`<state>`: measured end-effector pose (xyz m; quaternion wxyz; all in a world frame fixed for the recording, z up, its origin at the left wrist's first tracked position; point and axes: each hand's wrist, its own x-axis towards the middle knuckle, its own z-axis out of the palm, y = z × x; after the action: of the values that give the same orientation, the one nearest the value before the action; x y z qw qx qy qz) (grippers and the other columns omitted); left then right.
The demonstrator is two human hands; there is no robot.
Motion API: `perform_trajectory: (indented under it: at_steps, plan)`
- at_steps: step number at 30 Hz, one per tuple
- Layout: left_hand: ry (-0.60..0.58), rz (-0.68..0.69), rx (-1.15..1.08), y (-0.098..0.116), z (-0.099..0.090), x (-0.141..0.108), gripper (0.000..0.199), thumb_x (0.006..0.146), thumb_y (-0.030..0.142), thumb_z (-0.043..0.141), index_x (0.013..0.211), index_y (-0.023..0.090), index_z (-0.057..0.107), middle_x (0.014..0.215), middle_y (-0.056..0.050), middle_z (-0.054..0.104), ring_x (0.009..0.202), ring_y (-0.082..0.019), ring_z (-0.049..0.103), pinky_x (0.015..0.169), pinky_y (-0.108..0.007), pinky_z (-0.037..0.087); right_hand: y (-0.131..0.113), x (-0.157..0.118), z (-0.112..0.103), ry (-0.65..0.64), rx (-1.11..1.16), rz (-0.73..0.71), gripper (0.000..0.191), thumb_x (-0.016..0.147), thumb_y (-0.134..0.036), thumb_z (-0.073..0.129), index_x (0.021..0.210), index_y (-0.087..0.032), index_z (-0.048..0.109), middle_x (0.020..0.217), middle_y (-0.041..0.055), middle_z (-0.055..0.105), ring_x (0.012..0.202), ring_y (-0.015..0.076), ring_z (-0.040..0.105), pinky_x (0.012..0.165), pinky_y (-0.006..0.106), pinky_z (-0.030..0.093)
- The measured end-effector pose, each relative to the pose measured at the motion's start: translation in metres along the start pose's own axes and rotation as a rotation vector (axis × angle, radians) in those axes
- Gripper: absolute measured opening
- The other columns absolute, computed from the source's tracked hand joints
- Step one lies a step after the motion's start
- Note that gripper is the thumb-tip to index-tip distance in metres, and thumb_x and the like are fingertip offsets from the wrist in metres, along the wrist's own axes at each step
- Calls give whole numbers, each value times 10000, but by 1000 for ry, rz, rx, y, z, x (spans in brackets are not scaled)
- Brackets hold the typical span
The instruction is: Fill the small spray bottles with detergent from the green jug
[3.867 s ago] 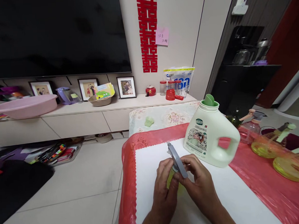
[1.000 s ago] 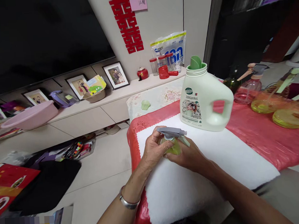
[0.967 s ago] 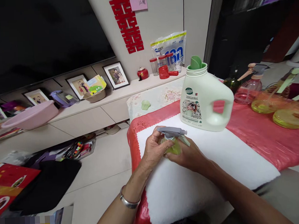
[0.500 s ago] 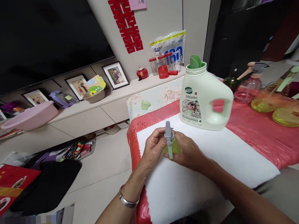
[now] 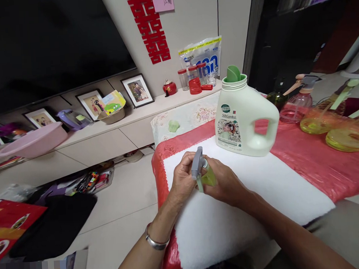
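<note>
Over a white cloth (image 5: 214, 225), both hands are on a small spray bottle (image 5: 210, 176) of yellow-green liquid. My left hand (image 5: 182, 178) has its fingers closed on the grey spray head (image 5: 197, 163). My right hand (image 5: 225, 182) is wrapped round the bottle's body from the right. The light green trigger points down toward me. Just beyond stands a big pale green jug (image 5: 241, 119) with a handle, a green scoop-like piece (image 5: 233, 73) in its open mouth.
Several spray bottles, one with pink liquid (image 5: 296, 104), stand at the right on the red table cover (image 5: 307, 156). A green cap-like piece (image 5: 173, 126) lies behind the cloth. Along the wall shelf (image 5: 98, 130) are framed photos, a pink basin (image 5: 32, 140) and jars.
The grey spray head has turned on the bottle, its front now swung toward the left hand. Both hands stay in nearly the same place.
</note>
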<state>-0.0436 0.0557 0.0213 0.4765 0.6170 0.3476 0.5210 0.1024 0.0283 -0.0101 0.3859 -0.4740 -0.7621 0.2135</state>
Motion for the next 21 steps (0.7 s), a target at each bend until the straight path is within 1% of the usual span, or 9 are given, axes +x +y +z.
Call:
perform_trajectory:
  at_steps: [3,5,7,9,11,12,14,16,21]
  plan:
    - [15,-12,4,-7,-4,-2,191,733,240,770,922,241,743,991,-26,682,920,-210,656,837,-340,539,2,-2,3,17,16,-9,611,808,-242,709,1352,-123,456,1258,95,522,1170,233,508,976,344,458]
    - [18,-36,-29,-12,-6,-4,173,767,288,756,934,245,736,944,-18,688,853,-199,658,775,-328,540,4,-2,1,17,30,-21,703,794,-240,730,1402,-90,410,1312,121,487,1217,250,479,1022,371,437]
    - [13,-40,-54,-16,-8,-6,195,784,326,753,960,246,725,890,-9,683,782,-179,642,716,-307,532,5,-2,-6,-11,52,-44,737,788,-256,758,1415,-82,414,1349,132,463,1240,260,462,1041,377,426]
    - [17,-36,-42,-16,-9,-6,243,775,336,773,991,243,708,863,-6,679,738,-162,619,678,-288,518,4,-1,-19,-54,85,-68,665,819,-303,759,1388,-111,473,1316,109,500,1195,245,496,1011,361,442]
    - [34,-31,-23,-14,-8,-6,293,759,337,795,1014,238,690,844,-1,675,712,-149,598,658,-273,501,3,0,-32,-69,126,-85,499,904,-358,686,1334,-150,543,1262,75,541,1141,213,531,975,333,456]
    - [44,-30,-8,-12,-8,-5,304,749,337,806,1008,235,685,825,4,669,697,-142,587,647,-265,489,1,1,-38,-54,148,-88,421,952,-371,627,1314,-163,565,1243,61,553,1123,192,541,964,315,459]
    - [57,-18,21,-8,-7,-4,305,726,334,828,974,230,683,801,14,655,684,-131,568,642,-252,468,-2,2,-44,15,192,-85,342,1016,-362,530,1295,-171,585,1231,45,556,1109,152,548,951,274,463]
    - [49,-8,32,-6,-7,-3,287,723,339,834,943,227,687,800,17,646,687,-124,557,653,-244,457,-5,2,-44,99,229,-83,305,1030,-337,510,1263,-167,608,1196,36,565,1075,121,555,917,233,470]
    - [-18,-4,-30,-12,-11,1,293,714,399,837,900,217,703,835,-8,661,708,-144,578,678,-269,474,-6,3,-30,256,261,-105,205,983,-270,602,1132,-148,674,1065,28,582,982,95,562,863,195,445]
